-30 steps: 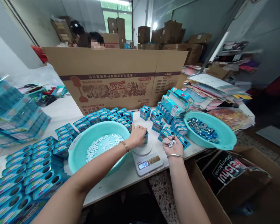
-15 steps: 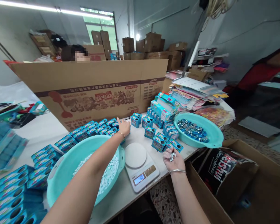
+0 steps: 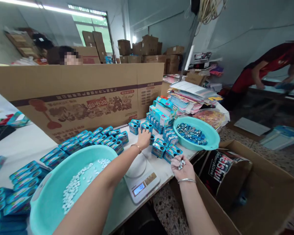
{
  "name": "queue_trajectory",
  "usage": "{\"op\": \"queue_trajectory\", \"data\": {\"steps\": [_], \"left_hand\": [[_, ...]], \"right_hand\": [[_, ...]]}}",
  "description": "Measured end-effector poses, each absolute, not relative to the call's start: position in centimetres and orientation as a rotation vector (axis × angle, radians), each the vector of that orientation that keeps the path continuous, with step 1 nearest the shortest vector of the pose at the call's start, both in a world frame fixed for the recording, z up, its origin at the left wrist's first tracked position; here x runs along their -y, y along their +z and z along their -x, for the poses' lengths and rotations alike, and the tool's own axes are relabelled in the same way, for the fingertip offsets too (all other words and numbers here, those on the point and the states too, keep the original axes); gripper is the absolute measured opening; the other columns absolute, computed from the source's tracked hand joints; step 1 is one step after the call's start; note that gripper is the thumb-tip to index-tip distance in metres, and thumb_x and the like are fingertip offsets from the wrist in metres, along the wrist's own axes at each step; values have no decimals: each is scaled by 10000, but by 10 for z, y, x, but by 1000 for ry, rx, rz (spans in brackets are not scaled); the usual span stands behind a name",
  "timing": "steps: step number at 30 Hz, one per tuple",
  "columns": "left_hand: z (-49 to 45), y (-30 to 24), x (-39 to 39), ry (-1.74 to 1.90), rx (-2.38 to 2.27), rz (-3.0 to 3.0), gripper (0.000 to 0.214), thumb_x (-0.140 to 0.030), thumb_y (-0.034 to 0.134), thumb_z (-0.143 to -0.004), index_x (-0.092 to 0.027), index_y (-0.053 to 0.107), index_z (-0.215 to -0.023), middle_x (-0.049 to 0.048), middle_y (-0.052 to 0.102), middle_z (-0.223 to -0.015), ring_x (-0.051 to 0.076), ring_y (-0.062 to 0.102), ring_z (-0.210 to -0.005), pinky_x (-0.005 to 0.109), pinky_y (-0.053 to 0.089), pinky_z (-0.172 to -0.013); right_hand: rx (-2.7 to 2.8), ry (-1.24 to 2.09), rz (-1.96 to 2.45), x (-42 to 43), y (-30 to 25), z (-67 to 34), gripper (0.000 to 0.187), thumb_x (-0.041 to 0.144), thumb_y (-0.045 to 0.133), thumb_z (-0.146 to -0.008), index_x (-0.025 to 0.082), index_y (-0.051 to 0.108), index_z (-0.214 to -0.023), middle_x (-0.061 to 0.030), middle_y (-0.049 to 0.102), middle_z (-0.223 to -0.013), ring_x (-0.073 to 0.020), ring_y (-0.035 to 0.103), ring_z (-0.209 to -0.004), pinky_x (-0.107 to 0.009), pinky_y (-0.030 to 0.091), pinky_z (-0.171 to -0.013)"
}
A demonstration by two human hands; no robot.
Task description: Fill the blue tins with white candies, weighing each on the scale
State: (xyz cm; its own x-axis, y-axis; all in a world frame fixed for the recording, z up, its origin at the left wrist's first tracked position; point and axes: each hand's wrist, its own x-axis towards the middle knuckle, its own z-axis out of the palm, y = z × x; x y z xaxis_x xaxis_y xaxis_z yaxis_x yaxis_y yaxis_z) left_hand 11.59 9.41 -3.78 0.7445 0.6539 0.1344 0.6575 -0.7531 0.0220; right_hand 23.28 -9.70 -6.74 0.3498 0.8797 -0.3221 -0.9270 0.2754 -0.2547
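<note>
My left hand [image 3: 143, 138] reaches over the white kitchen scale [image 3: 140, 177] and closes on a small blue box [image 3: 151, 139] standing among others on the table. My right hand [image 3: 180, 166] is held palm up at the table's front edge, cupped round a heap of small white tablets [image 3: 181, 163]. A big teal basin [image 3: 51, 195] with more white tablets lies under my left forearm. Rows of small blue boxes [image 3: 98, 138] stand behind the scale.
A second teal basin [image 3: 209, 135] of shiny round lids stands at the right. A long cardboard wall [image 3: 75, 94] crosses the table, with a person behind it. An open carton [image 3: 267, 186] sits on the floor at right. Another person in red bends at far right.
My left hand set a box down in the far row, then swung right to the boxes beyond the scale. The scale plate is now bare. My right hand kept its tablets.
</note>
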Motion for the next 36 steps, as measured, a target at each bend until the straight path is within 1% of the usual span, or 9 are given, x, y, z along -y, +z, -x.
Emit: {"op": "queue_trajectory", "data": {"steps": [5,10,14,16,18,21,23,28,36], "left_hand": [[-75,0,-91,-396,1154,2833,304,-406,610,-764,-177,641,-962,119,623,-1058,332,478,-1109,660,100,-1070],[-23,24,-53,-355,1239,2788,246,-397,605,-683,-187,672,-792,86,667,-846,318,535,-980,655,104,-1069],[-6,5,-24,-291,1290,2790,257,-390,596,-680,-166,684,-769,111,675,-831,338,553,-969,645,106,-1076],[-4,-7,-17,-225,1338,2791,299,-390,618,-683,-151,686,-849,131,676,-896,349,551,-1007,640,93,-1085],[-2,-13,-15,-186,1437,2776,526,-430,680,-647,-131,632,-1077,170,637,-1092,379,498,-1129,648,101,-1081],[9,-8,-16,-372,1593,2741,1096,-557,745,-553,-124,260,-1435,226,345,-1447,426,244,-1355,667,106,-1070],[23,1,-17,-581,1668,2706,1245,-620,723,-563,-134,40,-1483,223,184,-1522,423,117,-1403,663,97,-1076],[63,14,-12,-751,1821,2630,1185,-609,677,-655,-146,-33,-1483,232,161,-1523,422,89,-1411,668,102,-1071],[92,-12,2,-700,1933,2648,1061,-532,647,-723,-141,16,-1481,247,233,-1488,429,130,-1400,696,121,-1042]], "right_hand": [[-64,1187,444,105,-71,-248,180,133,508,-777,188,425,-628,58,430,-513,-56,401,-387,-162,357,-367],[-51,1237,422,94,-66,-243,191,125,483,-790,194,414,-625,64,411,-490,-60,398,-377,-158,349,-363],[-39,1300,389,84,-61,-224,210,153,474,-824,198,407,-630,78,376,-463,-57,374,-356,-146,318,-345],[-46,1337,391,83,-59,-216,230,164,461,-840,198,403,-620,81,369,-450,-55,366,-344,-143,301,-334],[-43,1359,403,84,-59,-210,237,170,448,-850,196,415,-617,83,362,-439,-52,348,-327,-141,278,-319],[-14,1367,417,88,-56,-206,231,192,441,-867,190,457,-636,88,355,-432,-45,318,-308,-138,247,-303],[-40,1363,434,88,-53,-203,265,213,403,-895,185,470,-641,87,352,-428,-43,302,-300,-139,227,-296],[-117,1350,508,78,-41,-192,377,260,278,-952,185,458,-629,77,343,-422,-51,303,-312,-148,238,-306],[-10,1273,688,56,-42,-182,236,270,400,-896,196,460,-680,52,452,-525,-78,458,-430,-184,397,-396]]}}
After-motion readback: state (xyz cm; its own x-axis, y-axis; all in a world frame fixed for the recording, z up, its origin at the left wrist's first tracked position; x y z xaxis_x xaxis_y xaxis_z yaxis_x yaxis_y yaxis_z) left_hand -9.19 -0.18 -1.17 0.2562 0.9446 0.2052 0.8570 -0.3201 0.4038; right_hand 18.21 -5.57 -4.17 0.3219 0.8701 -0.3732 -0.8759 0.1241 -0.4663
